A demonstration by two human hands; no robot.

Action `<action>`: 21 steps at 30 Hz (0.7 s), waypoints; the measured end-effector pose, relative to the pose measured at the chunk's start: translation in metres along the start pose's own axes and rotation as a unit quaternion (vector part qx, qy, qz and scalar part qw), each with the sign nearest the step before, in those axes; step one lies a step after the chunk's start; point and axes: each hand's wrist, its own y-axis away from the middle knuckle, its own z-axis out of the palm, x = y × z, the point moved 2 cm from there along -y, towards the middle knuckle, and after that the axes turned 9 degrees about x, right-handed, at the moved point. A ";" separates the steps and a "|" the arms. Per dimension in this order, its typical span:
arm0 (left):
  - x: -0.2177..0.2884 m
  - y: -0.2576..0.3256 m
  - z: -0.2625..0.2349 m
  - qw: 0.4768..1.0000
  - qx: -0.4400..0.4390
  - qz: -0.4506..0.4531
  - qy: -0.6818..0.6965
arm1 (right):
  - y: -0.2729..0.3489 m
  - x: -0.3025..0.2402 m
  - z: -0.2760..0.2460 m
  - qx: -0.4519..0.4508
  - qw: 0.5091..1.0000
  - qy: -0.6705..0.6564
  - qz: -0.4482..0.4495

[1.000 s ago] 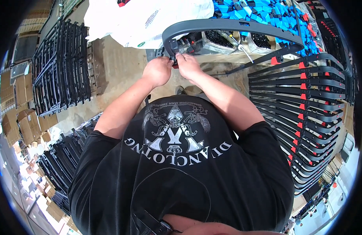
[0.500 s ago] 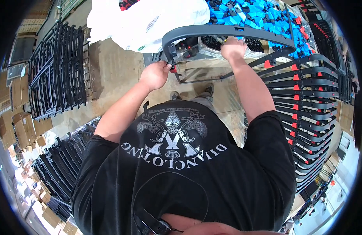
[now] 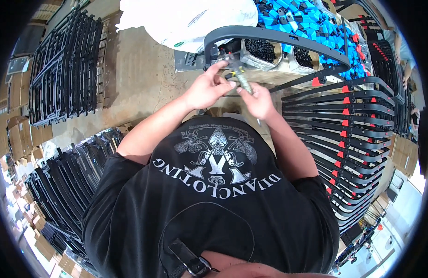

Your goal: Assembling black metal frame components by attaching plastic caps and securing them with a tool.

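Left hand (image 3: 205, 89) and right hand (image 3: 258, 99) pinch a small screwdriver-like tool (image 3: 242, 78) just near the curved bar's (image 3: 274, 37) left end. Fastening looks unfinished; many done bars (image 3: 344, 116) lie stacked on the right.

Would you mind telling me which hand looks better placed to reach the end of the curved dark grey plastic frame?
Probably the left hand: its fingertips lie just below the end of the curved dark grey plastic frame, while the right hand sits lower, occupied with a slim metal tool.

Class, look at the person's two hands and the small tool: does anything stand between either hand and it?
Nothing visible does. The right hand already holds the small tool, and the left hand touches its tip.
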 end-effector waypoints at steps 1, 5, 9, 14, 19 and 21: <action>0.004 -0.004 0.007 1.000 -0.014 -0.005 0.012 | 0.006 -0.002 0.004 -0.001 1.000 0.000 -0.001; -0.010 -0.006 0.015 0.996 -0.015 -0.018 0.091 | 0.014 -0.009 -0.004 -0.076 0.995 -0.063 0.021; -0.024 0.008 0.021 0.991 0.105 0.014 0.082 | 0.027 -0.010 -0.025 -0.074 0.995 -0.071 -0.023; -0.040 0.033 0.016 0.977 0.196 0.072 0.031 | 0.025 0.005 -0.057 0.057 0.946 0.033 -0.317; -0.059 0.044 -0.012 0.944 0.278 0.170 -0.048 | 0.009 0.034 -0.057 0.007 0.999 0.024 -0.024; -0.072 0.035 -0.027 0.926 0.356 0.119 0.041 | 0.004 0.049 -0.053 0.003 1.000 0.003 -0.004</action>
